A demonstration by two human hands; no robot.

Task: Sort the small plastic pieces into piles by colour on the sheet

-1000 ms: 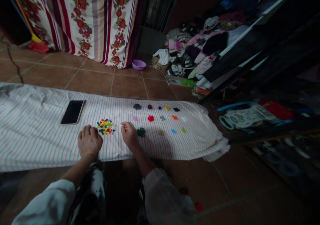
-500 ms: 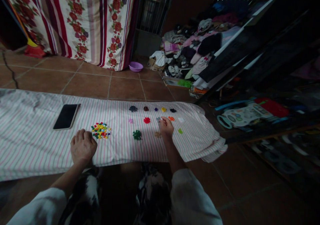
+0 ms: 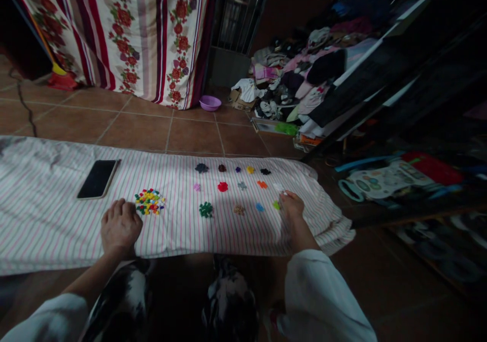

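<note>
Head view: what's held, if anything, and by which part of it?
Right hand: small white piece in a fingertip grip; too tiny to tell by which part. Left hand: nothing visible held, rests beside the mixed-colour pile.

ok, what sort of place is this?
Probably a lived-in room in a home: a flowered, striped curtain hangs at the back, a heap of clothes is piled to its right, and a purple basin sits on the tiled floor.

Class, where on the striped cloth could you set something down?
Bare striped cloth lies left of the black rectangular phone, and between the loose multicoloured pile of pieces and dark-green pile. It is crowded at right: the right hand is by the small white pile and lime-green pile.
</note>
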